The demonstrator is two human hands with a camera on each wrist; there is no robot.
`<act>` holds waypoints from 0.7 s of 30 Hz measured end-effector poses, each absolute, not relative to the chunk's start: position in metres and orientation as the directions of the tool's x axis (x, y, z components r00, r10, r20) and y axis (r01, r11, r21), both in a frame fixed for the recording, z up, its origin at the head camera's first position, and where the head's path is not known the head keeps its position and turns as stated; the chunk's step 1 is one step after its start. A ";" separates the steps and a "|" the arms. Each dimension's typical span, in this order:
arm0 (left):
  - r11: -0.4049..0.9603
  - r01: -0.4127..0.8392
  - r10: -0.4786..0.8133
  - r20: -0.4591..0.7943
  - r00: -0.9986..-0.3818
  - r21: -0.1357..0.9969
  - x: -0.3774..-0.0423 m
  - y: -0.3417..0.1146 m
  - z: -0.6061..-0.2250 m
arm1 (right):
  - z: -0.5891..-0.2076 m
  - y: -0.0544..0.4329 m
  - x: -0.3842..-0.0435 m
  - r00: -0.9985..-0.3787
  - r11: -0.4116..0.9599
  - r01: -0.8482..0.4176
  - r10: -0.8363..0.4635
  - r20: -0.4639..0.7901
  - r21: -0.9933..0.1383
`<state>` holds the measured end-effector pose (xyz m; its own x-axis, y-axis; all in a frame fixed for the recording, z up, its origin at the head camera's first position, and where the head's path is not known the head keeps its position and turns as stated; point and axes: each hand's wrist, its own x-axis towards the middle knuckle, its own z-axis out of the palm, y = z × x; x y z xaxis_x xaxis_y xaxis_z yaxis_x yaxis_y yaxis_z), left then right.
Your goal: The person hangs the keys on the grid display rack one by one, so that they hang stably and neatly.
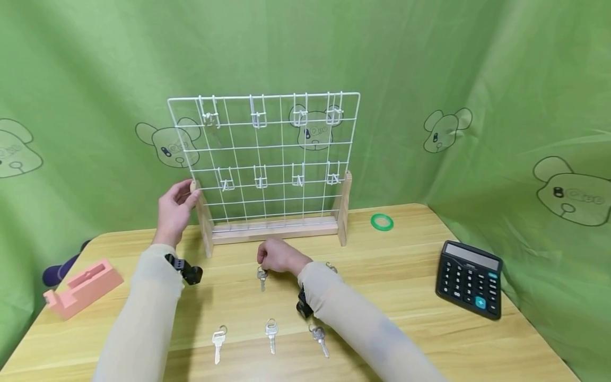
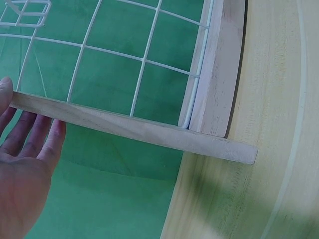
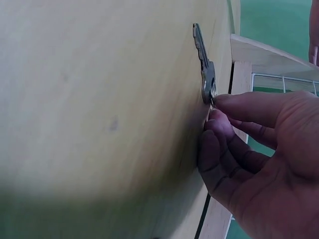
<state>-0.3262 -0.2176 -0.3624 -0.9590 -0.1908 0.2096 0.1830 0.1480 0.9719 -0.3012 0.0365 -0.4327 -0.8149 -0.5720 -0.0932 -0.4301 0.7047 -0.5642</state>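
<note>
A white wire grid rack (image 1: 284, 144) stands upright in a wooden base, with several white hooks on two levels. At its left side my left hand (image 1: 174, 211) grips the top of the wooden upright (image 2: 134, 128), thumb on one side and fingers on the other. My right hand (image 1: 280, 255) is low over the table before the rack. Its thumb and forefinger pinch the ring end of a silver key (image 3: 207, 74), whose blade points away from the fingers. In the head view this key (image 1: 262, 278) lies just below the fingertips.
Three keys with rings, a left one (image 1: 218, 344), a middle one (image 1: 271, 335) and a right one (image 1: 320, 339), lie nearer me. Another ring (image 1: 331, 266) shows behind my right sleeve. A green ring (image 1: 382, 222), black calculator (image 1: 469, 279) and pink tape dispenser (image 1: 84, 288) lie around.
</note>
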 end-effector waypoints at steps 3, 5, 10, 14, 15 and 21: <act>0.148 0.181 -0.193 0.208 -0.959 0.972 -0.326 -0.217 -0.361 | -0.432 0.036 -0.302 -0.818 0.720 -0.453 -0.570 -0.076 -0.526; 0.151 0.178 -0.193 0.205 -0.959 0.973 -0.326 -0.217 -0.361 | -0.432 0.034 -0.301 -0.826 0.740 -0.455 -0.558 -0.076 -0.495; 0.160 0.177 -0.185 0.205 -0.961 0.971 -0.326 -0.217 -0.360 | -0.435 0.031 -0.302 -0.856 0.788 -0.417 -0.508 -0.096 -0.452; 0.160 0.176 -0.182 0.204 -0.962 0.971 -0.326 -0.217 -0.360 | -0.436 0.032 -0.302 -0.860 0.796 -0.410 -0.500 -0.102 -0.446; 0.158 0.174 -0.181 0.202 -0.962 0.972 -0.326 -0.217 -0.360 | -0.435 0.032 -0.302 -0.858 0.793 -0.409 -0.502 -0.104 -0.452; 0.151 0.164 -0.184 0.191 -0.964 0.975 -0.324 -0.218 -0.359 | -0.432 0.036 -0.301 -0.842 0.758 -0.387 -0.523 -0.135 -0.526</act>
